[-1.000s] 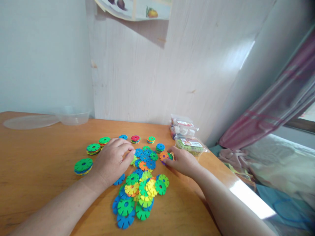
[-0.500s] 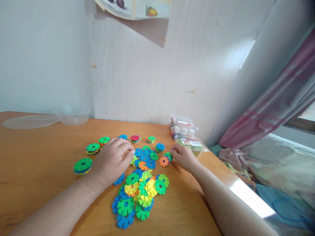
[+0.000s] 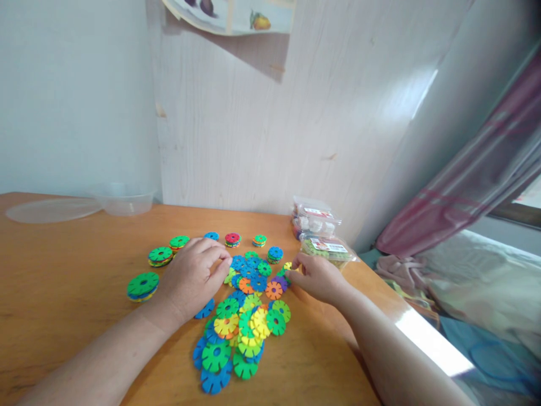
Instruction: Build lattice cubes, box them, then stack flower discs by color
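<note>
My left hand (image 3: 192,276) rests at the left edge of the loose plastic snowflake discs (image 3: 247,270). Its fingers are curled with the thumb close to the index finger, and anything inside is hidden. At the right side of the discs, my right hand (image 3: 315,276) is closed in a pinch. A yellow disc (image 3: 288,265) shows between its thumb and index finger. Just left of the thumb, a purple disc (image 3: 279,282) and an orange disc (image 3: 274,290) overlap. Nearer to me is a larger heap of green, yellow and blue discs (image 3: 228,338).
Several neat disc stacks stand in an arc, among them a green-topped stack (image 3: 142,286) and a red-topped one (image 3: 232,239). Clear plastic packs (image 3: 327,248) sit at the back right. A clear bowl (image 3: 129,203) and a flat lid (image 3: 54,210) lie at the back left.
The orange disc has shifted left and toward me, baring more of the purple disc. The yellow disc now shows at my right fingertips. My left hand has stayed in place.
</note>
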`<state>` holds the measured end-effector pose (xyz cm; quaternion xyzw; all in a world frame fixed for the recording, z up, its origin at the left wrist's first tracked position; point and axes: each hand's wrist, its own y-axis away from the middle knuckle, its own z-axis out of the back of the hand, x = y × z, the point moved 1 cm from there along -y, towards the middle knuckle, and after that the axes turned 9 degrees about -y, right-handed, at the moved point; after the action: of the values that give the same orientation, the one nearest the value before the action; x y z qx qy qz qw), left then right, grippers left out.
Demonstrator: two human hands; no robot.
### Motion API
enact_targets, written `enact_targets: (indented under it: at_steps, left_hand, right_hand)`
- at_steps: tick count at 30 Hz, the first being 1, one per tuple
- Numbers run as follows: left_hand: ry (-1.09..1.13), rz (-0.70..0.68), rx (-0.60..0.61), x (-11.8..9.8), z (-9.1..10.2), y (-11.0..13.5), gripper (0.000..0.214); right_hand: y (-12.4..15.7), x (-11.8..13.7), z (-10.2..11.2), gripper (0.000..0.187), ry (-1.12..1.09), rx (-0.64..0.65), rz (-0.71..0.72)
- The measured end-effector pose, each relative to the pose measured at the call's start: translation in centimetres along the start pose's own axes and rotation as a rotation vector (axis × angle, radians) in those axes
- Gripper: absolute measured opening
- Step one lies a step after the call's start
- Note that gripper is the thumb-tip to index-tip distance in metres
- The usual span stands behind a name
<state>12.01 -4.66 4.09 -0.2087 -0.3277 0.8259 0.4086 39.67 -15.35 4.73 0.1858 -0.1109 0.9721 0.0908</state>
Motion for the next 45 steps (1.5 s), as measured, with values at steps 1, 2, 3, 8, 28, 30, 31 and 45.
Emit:
enact_targets:
  at_steps: [1,2,3,8,28,30,31,45]
  left_hand:
    - [0.001,0.002,0.001,0.0,0.0,0.0,0.02]
    - [0.002,0.003,0.001,0.0,0.0,0.0,0.02]
    - [0.002,0.005,-0.001,-0.1,0.0,0.0,0.02]
    - [0.002,0.003,-0.002,-0.2,0.1,0.0,0.02]
    - [0.007,0.002,0.001,-0.1,0.1,-0.1,0.02]
    - [0.006,0.002,0.001,-0.1,0.1,-0.1,0.02]
    - [0.004,0.001,0.0,-0.1,0.1,-0.1,0.02]
    - [-0.005,-0.012,0.009,-0.2,0.0,-0.1,0.018]
  right_hand:
    - [0.2,0.1,-0.1,0.033,0.013,0.013,0.0]
    - [0.3,0.3,-0.2,0.038,0.018,0.024,0.008]
    - [0.5,0.5,-0.3,0.04,0.015,0.036,0.02]
    - [0.5,0.5,-0.3,0.018,-0.089,0.087,0.098]
    - [-0.7,-2.5,0.9,0.031,-0.037,-0.011,-0.076]
    - [-0.5,-3.2,1.7,0.027,0.02,0.011,-0.102]
    - [-0.3,-3.5,2.0,0.028,0.044,0.032,-0.116]
    - [1.1,1.4,0.1,0.057,0.007,0.091,-0.063]
